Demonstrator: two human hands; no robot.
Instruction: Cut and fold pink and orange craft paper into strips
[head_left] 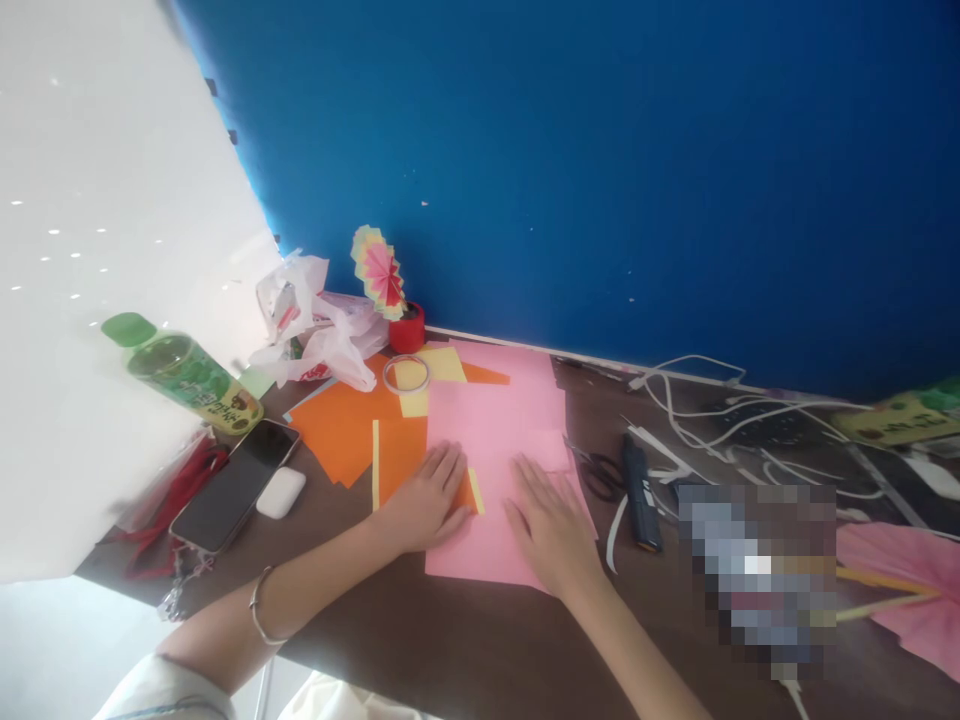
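Note:
Pink paper sheets [495, 400] lie flat on the dark table in front of me. My left hand [431, 500] rests with its fingers out on orange paper [401, 455] with yellow edges, which overlaps the left side of the pink. On the right part of the pink paper, my right hand [551, 520] lies flat, fingers spread. A small pink piece [551, 452] sits just beyond its fingertips. Scissors [600, 475] lie to the right of that hand, beside a dark utility-knife-like tool [641, 495]. Neither hand grips anything visible.
Left are a green-capped bottle [187, 375], a phone [236, 485] and a white earbud case [281, 493]. A tape roll [406, 374], plastic bag [330, 335] and paper fan flower [381, 272] stand behind. White cables [675, 410] and a pink fan [911, 570] occupy the right.

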